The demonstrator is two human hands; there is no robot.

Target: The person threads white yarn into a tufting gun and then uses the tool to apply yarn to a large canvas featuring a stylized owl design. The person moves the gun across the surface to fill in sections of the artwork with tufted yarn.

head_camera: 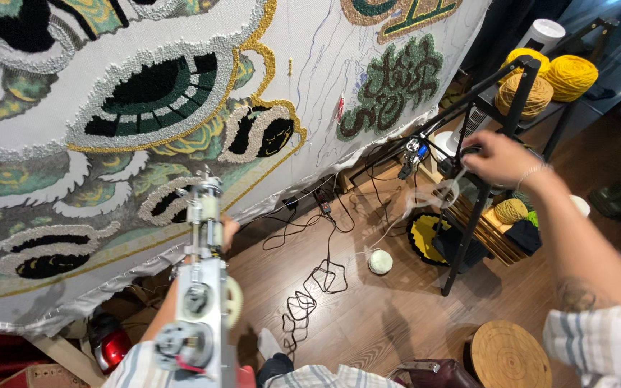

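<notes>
Shelf [519,86] of yarn balls [569,75] — right hand [494,158] near

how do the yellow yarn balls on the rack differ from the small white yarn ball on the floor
The yellow yarn balls are mustard to bright yellow; the white yarn ball is pale. The yellow ones look larger and sit clustered high on the black rack; the white one lies alone on the wooden floor, with a strand trailing up toward the right hand. All are round wound yarn.

Wood floor [368,316] (cables [310,287] strewn), black rack [501,136].
</notes>
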